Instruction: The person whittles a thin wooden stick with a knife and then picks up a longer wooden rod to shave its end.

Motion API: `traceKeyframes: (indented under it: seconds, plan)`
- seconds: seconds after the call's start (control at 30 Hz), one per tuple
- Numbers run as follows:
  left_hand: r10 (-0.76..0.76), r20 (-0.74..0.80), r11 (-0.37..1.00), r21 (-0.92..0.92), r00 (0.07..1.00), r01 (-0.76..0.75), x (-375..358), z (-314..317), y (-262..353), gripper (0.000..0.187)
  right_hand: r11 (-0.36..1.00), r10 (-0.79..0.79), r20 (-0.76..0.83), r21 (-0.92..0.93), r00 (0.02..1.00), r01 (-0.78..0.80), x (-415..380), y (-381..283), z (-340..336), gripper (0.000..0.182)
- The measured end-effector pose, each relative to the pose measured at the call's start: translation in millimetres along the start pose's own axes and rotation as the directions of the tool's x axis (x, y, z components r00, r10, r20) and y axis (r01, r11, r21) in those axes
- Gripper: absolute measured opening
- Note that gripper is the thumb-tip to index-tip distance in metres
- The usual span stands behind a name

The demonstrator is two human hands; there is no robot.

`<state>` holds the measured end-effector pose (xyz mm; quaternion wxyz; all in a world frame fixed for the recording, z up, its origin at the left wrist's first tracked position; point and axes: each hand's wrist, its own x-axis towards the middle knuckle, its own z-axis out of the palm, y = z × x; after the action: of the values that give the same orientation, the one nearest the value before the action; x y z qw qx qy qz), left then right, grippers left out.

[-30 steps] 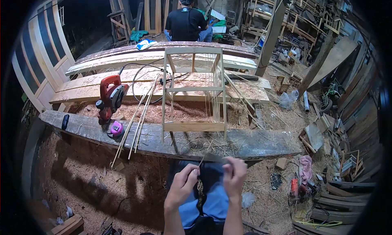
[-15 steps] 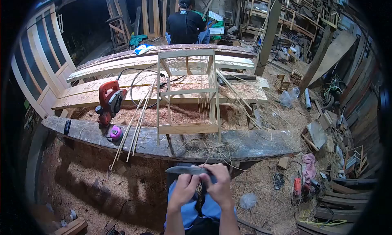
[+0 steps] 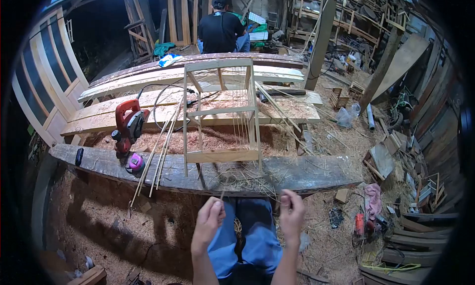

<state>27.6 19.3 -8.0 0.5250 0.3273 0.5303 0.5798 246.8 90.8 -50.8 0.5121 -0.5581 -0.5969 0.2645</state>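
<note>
My left hand (image 3: 209, 219) is closed in a pinch, with the tip of a thin bamboo strip (image 3: 222, 194) showing above the fingers. To the right, my right hand (image 3: 292, 213) is curled around the knife; its blade is a dark smear near the fingertips. Both hands are above my lap, just in front of the worn plank bench (image 3: 316, 172). A small wooden frame (image 3: 222, 156), strung with thin vertical strips, stands upright on the bench beyond them. Long thin strips (image 3: 157, 161) lean beside it on the left.
A red electric planer (image 3: 128, 124), a pink tape measure (image 3: 134, 162) and a dark object (image 3: 79, 156) rest on the bench at left. Boards (image 3: 104, 109) covered in shavings lie behind. A person (image 3: 220, 30) sits at the back. A red power tool (image 3: 359, 224) is on the floor at right.
My hands have separated: the left moved slightly left, the right moved right with the knife. The blade no longer lies across both hands. The view has shifted slightly.
</note>
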Motion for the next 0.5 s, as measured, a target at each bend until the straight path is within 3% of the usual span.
traceKeyframes:
  seconds: [0.13, 0.17, 0.27, 0.33, 0.4, 0.5]
  plan:
    - [-0.009, 0.035, 0.995, 0.104, 0.999, 0.005, 5, 16, -31, 0.027, 0.944, -0.326, 0.294, 0.056, 0.898, 0.324, -16, -47, 33, 0.025]
    - [0.144, 0.022, 0.984, 0.107, 0.989, -0.145, 5, 24, -33, 0.030, 0.952, -0.305, 0.293, 0.107, 0.906, 0.286, -23, -55, 42, 0.025]
    - [0.062, 0.083, 0.985, 0.158, 0.995, -0.074, -1, 14, -29, 0.030, 0.962, -0.254, 0.332, 0.188, 0.908, 0.200, -24, -58, 41, 0.024]
    - [0.023, 0.062, 0.985, 0.168, 0.998, -0.034, -5, 9, -20, 0.031, 0.965, -0.259, 0.214, 0.013, 0.942, 0.262, -12, -34, 31, 0.027]
    - [0.042, 0.165, 0.999, -0.017, 0.985, -0.039, -11, 2, -3, 0.034, 0.999, 0.026, -0.058, -0.029, 0.998, -0.028, -1, -6, 20, 0.034]
    - [0.087, 0.132, 0.996, -0.020, 0.987, -0.085, -14, 1, 9, 0.036, 0.991, -0.038, -0.178, -0.134, 0.983, 0.013, 7, 28, -8, 0.044]
